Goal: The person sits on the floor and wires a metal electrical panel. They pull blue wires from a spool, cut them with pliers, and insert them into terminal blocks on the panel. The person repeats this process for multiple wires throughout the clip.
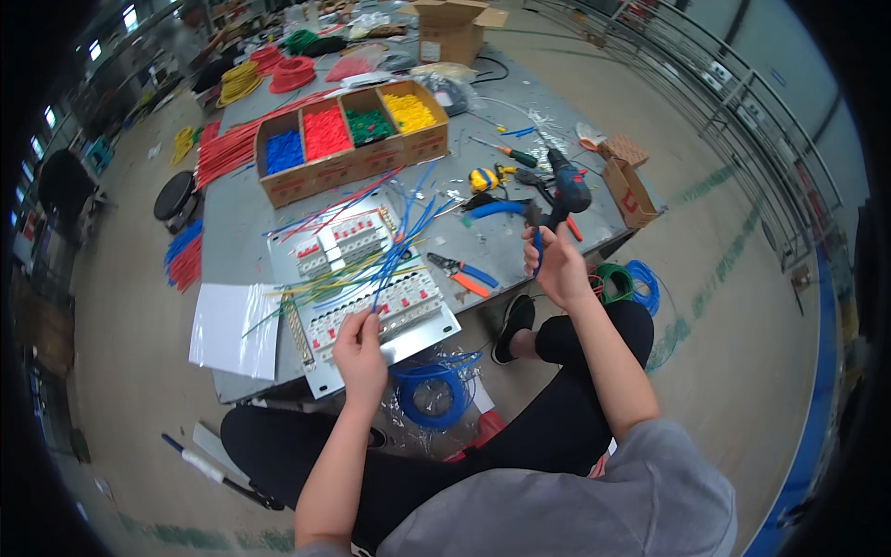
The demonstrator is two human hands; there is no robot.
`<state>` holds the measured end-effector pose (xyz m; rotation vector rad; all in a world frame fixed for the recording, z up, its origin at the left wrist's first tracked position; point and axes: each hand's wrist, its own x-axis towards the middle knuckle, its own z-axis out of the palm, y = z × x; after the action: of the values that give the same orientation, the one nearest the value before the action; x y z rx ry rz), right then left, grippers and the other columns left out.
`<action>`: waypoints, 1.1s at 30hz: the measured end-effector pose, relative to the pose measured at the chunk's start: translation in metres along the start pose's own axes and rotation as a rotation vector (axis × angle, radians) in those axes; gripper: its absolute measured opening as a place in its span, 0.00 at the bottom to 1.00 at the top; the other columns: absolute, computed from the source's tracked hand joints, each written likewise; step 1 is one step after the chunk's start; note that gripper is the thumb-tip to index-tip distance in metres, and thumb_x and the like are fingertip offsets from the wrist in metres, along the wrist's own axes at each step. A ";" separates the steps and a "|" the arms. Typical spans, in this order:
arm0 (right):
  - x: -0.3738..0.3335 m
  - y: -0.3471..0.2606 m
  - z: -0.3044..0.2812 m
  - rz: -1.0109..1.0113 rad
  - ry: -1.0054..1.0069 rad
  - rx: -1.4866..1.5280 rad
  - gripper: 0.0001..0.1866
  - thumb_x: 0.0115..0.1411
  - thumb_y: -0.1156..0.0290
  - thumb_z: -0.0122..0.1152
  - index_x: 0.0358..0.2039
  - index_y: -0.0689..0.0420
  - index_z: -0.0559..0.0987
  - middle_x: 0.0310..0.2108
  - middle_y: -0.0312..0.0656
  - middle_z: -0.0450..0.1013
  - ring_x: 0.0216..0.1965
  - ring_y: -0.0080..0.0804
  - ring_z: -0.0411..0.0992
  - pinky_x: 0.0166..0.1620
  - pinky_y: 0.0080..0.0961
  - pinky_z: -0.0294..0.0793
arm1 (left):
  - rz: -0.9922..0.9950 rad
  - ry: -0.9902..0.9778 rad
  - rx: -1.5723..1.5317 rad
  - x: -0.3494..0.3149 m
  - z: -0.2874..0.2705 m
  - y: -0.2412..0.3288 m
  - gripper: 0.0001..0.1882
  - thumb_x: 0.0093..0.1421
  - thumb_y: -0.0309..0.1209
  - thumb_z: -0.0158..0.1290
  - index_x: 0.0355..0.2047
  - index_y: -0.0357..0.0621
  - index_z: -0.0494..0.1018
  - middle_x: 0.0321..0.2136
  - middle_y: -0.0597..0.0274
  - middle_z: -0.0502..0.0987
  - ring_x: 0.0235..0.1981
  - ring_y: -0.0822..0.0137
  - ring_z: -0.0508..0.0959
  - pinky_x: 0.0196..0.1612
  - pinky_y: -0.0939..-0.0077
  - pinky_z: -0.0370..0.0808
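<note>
Right hand [557, 263] at frame centre-right grips a drill [566, 190] upright; left hand [360, 353] pinches a blue wire [394, 255] on the breaker panel [367, 278], steadying it

Grey table [232, 232] bears breaker panel [367, 278], cardboard tray [353, 158], pliers [464, 274]

Matt grey metal table [520, 102], brown cardboard box [306, 181], glossy plastic-sheathed wires [408, 232], dark plastic drill [568, 190].

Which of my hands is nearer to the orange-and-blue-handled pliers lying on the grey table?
Right. The right hand holds the dark cordless drill just right of the pliers; the left hand rests lower-left, at the metal breaker panel.
</note>
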<state>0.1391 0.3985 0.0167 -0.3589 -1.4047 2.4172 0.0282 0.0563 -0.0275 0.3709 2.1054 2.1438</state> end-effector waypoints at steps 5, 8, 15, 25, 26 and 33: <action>-0.005 -0.008 0.047 0.160 -0.249 0.422 0.55 0.56 0.16 0.46 0.54 0.63 0.72 0.32 0.36 0.61 0.32 0.29 0.58 0.37 0.28 0.60 | 0.007 -0.069 0.024 0.002 0.003 0.012 0.10 0.71 0.26 0.53 0.45 0.31 0.80 0.31 0.62 0.74 0.33 0.73 0.74 0.38 0.78 0.70; 0.006 -0.003 0.058 0.182 -0.405 0.560 0.44 0.60 0.26 0.57 0.50 0.61 0.74 0.31 0.36 0.60 0.33 0.30 0.58 0.35 0.29 0.59 | 0.007 -0.081 -0.001 0.003 0.004 0.020 0.11 0.72 0.28 0.54 0.43 0.30 0.80 0.33 0.62 0.76 0.35 0.72 0.77 0.40 0.79 0.72; 0.014 0.043 0.087 0.292 -0.265 -0.282 0.29 0.74 0.41 0.47 0.52 0.56 0.77 0.31 0.35 0.66 0.32 0.26 0.64 0.38 0.25 0.65 | -0.058 -0.120 -0.052 0.005 0.003 0.021 0.09 0.71 0.26 0.55 0.43 0.30 0.79 0.33 0.63 0.78 0.34 0.76 0.77 0.39 0.82 0.73; -0.001 0.067 0.135 -0.116 -0.327 -1.259 0.37 0.57 0.85 0.58 0.68 0.53 0.63 0.52 0.50 0.68 0.50 0.46 0.75 0.53 0.37 0.76 | -0.060 -0.124 -0.319 0.001 0.011 0.040 0.06 0.69 0.23 0.59 0.39 0.36 0.71 0.33 0.62 0.80 0.33 0.79 0.78 0.38 0.86 0.73; -0.003 0.067 0.137 -0.079 -0.351 -1.259 0.38 0.57 0.84 0.59 0.68 0.52 0.63 0.54 0.50 0.68 0.52 0.48 0.75 0.53 0.39 0.77 | -0.048 -0.122 -0.337 0.001 0.013 0.039 0.07 0.69 0.22 0.59 0.38 0.36 0.70 0.32 0.62 0.79 0.32 0.79 0.77 0.37 0.86 0.72; -0.002 0.068 0.138 -0.008 -0.478 -1.134 0.40 0.57 0.83 0.58 0.71 0.52 0.60 0.56 0.52 0.69 0.57 0.53 0.72 0.56 0.41 0.75 | -0.009 -0.136 -0.386 0.004 0.010 0.041 0.10 0.68 0.20 0.59 0.35 0.39 0.67 0.29 0.64 0.74 0.27 0.81 0.70 0.31 0.85 0.67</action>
<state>0.0797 0.2567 0.0239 0.0110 -2.8691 1.4770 0.0307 0.0662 0.0142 0.4461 1.5729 2.3736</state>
